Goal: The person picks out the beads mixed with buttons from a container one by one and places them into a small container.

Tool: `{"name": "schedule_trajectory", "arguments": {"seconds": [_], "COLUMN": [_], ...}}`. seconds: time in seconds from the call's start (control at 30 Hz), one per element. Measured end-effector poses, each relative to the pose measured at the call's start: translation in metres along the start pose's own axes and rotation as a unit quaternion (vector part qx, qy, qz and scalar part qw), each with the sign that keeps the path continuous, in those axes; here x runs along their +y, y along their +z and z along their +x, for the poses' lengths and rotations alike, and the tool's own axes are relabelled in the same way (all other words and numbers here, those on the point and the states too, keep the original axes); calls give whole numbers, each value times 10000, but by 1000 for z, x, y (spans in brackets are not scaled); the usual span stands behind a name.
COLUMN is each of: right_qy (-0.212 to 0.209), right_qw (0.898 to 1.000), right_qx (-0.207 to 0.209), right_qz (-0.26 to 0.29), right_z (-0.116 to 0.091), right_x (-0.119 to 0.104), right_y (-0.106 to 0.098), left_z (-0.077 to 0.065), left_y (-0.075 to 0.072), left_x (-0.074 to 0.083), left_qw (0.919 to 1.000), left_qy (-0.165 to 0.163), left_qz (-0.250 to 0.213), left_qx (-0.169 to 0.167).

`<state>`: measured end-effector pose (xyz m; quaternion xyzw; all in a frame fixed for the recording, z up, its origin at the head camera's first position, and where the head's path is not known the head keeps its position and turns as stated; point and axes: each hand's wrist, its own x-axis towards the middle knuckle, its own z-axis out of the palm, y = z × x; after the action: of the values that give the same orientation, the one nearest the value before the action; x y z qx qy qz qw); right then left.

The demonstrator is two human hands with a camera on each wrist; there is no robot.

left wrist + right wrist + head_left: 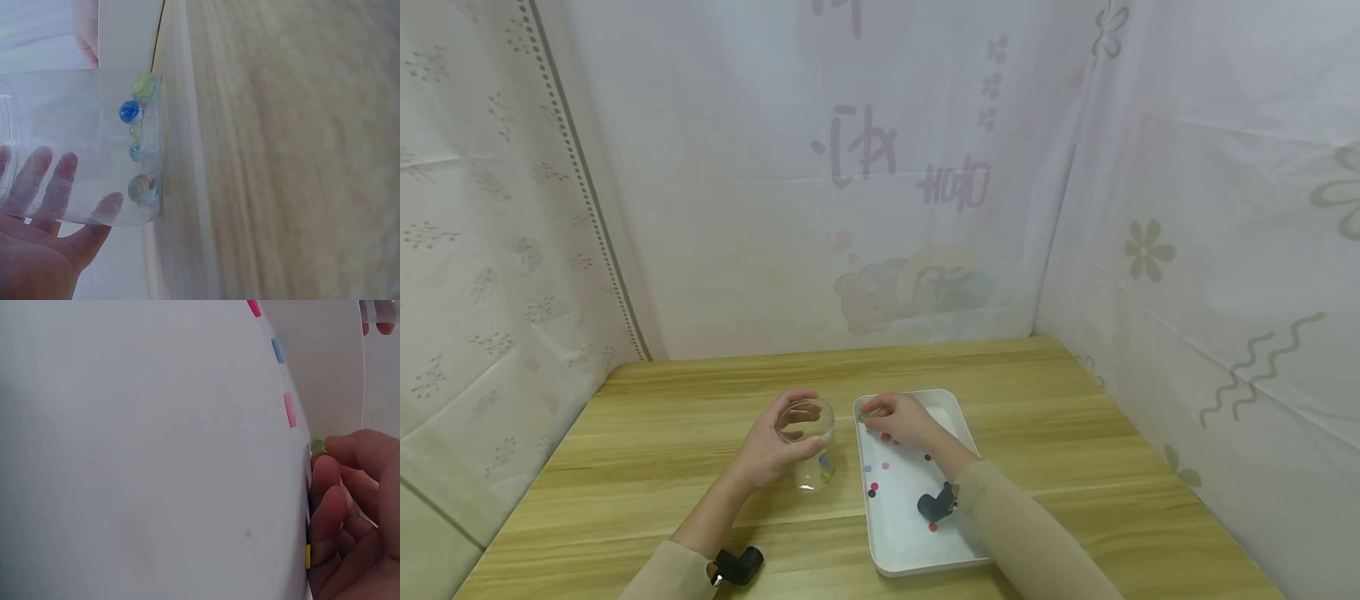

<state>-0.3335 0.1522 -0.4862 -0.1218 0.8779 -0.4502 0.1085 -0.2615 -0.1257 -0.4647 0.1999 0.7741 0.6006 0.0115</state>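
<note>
My left hand (766, 450) is curled round a clear jar (806, 480) standing upright on the table, left of a white tray (917, 546). In the left wrist view, several glass marbles lie at the jar's bottom, among them a blue marble (129, 112) and a yellow-green marble (145, 87). Over the tray's far left corner, my right hand (908, 421) pinches a green marble (319, 447) between thumb and fingertip. Beneath its curled fingers sits a yellow disc (308, 556).
Small flat discs lie scattered on the tray, including a pink disc (885, 466), a blue disc (868, 468), a black disc (872, 493) and a red disc (933, 527). The wooden table (700, 417) is bounded by patterned curtains (737, 208) at the back and sides.
</note>
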Motion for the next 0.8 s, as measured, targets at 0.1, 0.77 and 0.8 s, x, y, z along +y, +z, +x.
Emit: {"name": "schedule_trajectory", "arguments": {"seconds": [0.1,0.77,0.8], "right_qy": [-70,-123,-123], "right_qw": [10000,9993,9992], "right_qx": [-19,-40,-26], "right_qz": [-40,-355,-367], "right_z": [0,-2,-2], "right_x": [0,-1,0], "right_y": [0,3,4], "left_z": [0,0,0], "left_y": [0,0,0], "left_x": [0,-3,-3], "left_qw": [10000,10000,10000], "left_qy": [-2,-22,-19], "left_qz": [2,-36,-38], "left_qx": [-12,7,7]}}
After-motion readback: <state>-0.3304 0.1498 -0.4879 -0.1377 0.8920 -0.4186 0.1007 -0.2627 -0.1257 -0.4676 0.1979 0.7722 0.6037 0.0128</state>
